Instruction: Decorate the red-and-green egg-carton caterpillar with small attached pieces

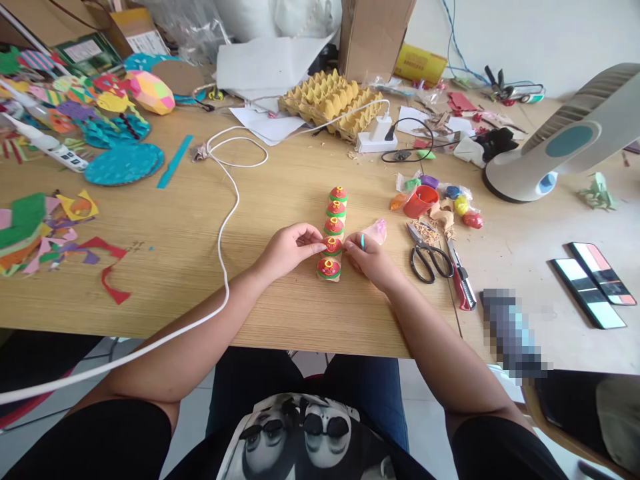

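Observation:
A straight row of several small dome-shaped figures (333, 227) stands on the table in front of me. Each has a red top, a green band, a yellow loop and a pale base, and small faces show on the nearer ones. The second-nearest red figure (331, 247) sits between my hands. My left hand (295, 250) pinches its left side with thumb and forefinger. Closed at the fingertips, my right hand (369, 257) meets its right side and wears a light blue ring. Just beyond that hand lies a clear and pink plastic wrapper (376, 231).
Scissors (429, 257), a utility knife (463, 277) and a red cup (421, 201) lie to the right. A white cable (227, 233) crosses over my left forearm. Yellow egg trays (333, 103) and a power strip (376, 141) stand behind. Paper scraps (30, 230) lie left.

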The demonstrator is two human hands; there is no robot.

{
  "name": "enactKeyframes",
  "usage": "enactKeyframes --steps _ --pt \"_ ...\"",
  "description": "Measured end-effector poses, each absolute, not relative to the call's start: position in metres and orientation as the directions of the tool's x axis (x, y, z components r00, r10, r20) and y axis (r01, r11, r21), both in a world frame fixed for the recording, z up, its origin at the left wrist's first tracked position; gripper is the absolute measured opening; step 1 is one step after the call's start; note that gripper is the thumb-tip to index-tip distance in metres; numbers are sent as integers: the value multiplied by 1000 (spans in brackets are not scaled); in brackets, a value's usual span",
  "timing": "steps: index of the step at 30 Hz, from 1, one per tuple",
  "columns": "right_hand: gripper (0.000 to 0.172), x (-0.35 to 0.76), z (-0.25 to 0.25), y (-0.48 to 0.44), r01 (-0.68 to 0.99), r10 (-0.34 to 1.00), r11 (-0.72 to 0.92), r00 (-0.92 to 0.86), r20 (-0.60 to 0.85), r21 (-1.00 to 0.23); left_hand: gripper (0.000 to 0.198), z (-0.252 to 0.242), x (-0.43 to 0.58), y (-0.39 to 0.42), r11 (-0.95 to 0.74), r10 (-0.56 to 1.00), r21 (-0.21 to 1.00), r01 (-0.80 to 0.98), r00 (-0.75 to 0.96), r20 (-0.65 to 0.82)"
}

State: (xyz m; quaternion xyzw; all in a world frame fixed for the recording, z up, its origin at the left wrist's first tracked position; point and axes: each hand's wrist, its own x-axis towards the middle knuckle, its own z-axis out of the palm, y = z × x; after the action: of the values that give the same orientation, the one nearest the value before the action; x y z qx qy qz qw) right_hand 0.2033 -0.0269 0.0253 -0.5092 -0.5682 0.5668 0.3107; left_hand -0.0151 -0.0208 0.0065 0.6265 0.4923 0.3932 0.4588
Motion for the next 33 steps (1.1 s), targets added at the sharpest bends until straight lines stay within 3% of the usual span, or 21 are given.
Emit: enactKeyframes --steps 33 --pt "31 204 19 -22 296 938 -126 -274 -211 -947 30 11 -10 -26 -109 977 934 341 212 37"
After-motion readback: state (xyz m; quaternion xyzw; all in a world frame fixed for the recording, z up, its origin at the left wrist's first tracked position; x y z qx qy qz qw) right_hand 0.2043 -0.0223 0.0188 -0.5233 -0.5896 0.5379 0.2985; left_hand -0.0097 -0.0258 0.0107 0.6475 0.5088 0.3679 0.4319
